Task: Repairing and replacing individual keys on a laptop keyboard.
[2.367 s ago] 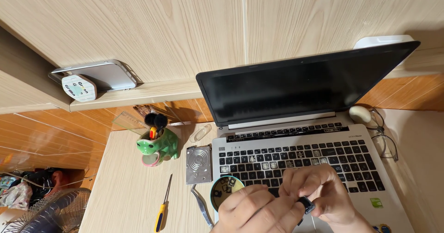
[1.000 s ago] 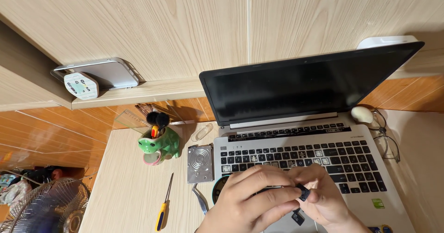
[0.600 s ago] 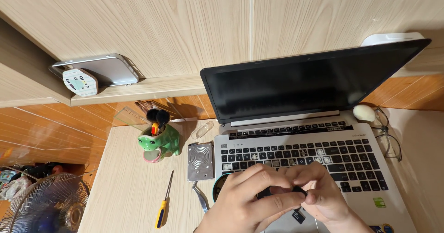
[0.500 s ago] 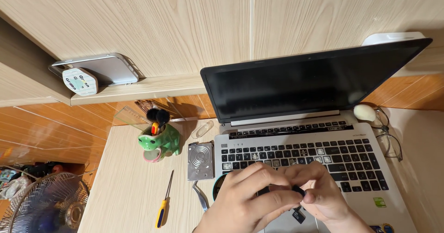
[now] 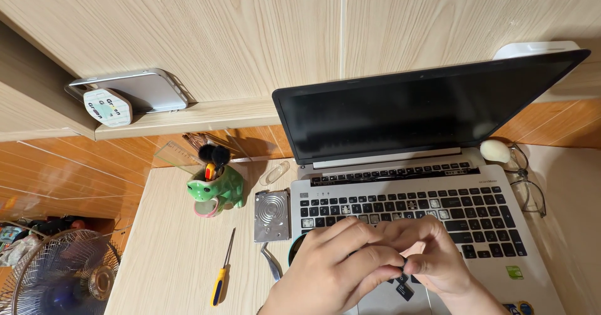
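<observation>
As both hands stay put | left hand (image 5: 341, 268), right hand (image 5: 438, 259) fingers still pinch small black part (image 5: 404, 288)

Warm, even indoor light; soft shadows; sharp focus; wide-angle bending at edges

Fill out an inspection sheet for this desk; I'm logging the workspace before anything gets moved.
Surface: pale wood desk, mostly taken up by the open laptop, screen dark.
Job's things: small black part pinched between both hands over the palm rest; what it is cannot be told.
Clutter: yellow-handled screwdriver, metal drive, tweezers, green frog pen holder, glasses, white egg-shaped object.
Hands: left hand and right hand close together, fingers curled on the part.
Cables: nothing seen.
Surroundings: wood-panel wall, shelf with a phone, fan at lower left.
</observation>
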